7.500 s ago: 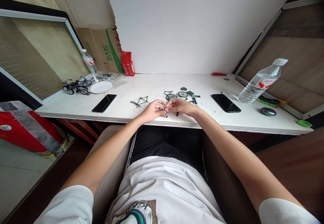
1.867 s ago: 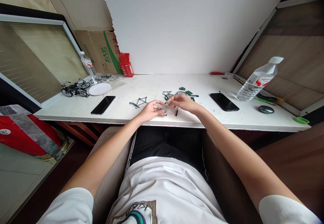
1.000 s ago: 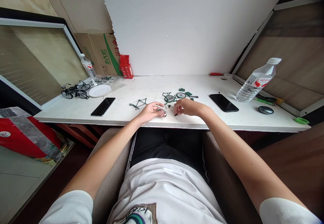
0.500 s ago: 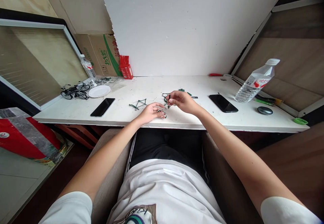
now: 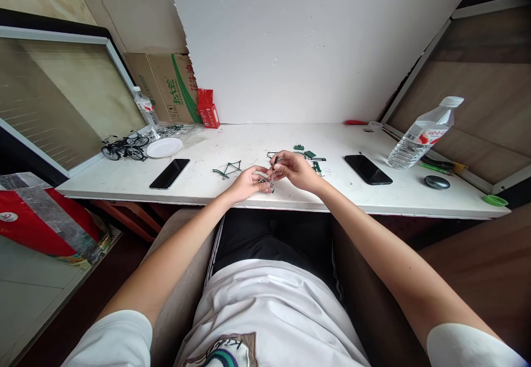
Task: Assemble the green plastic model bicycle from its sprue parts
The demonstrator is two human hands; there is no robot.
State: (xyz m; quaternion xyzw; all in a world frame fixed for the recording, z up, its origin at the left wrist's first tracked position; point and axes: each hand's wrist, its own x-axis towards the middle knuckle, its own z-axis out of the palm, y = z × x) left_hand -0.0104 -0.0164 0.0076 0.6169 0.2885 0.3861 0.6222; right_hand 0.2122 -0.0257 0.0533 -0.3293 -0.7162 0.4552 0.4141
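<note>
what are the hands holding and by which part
The right hand grips a thin dark tool, seemingly near its upper end. The left hand holds a small wiry part; exactly where is hidden.

1. I see a white, short-sleeved fabric T-shirt (image 5: 274, 300), loosely creased across the front.
2. Its wide left sleeve (image 5: 114, 339) and right sleeve (image 5: 468, 345) both leave the forearms bare.
3. Low in my view, a brown-edged patch (image 5: 243, 346) carries dark lettering I can't fully read, above a curved green-and-blue band (image 5: 224, 357).
4. I make out black fabric trousers (image 5: 274, 237), thin white stripes (image 5: 215, 244) down the sides.
5. The left hand (image 5: 249, 184) and right hand (image 5: 294, 171) are bare.
</note>
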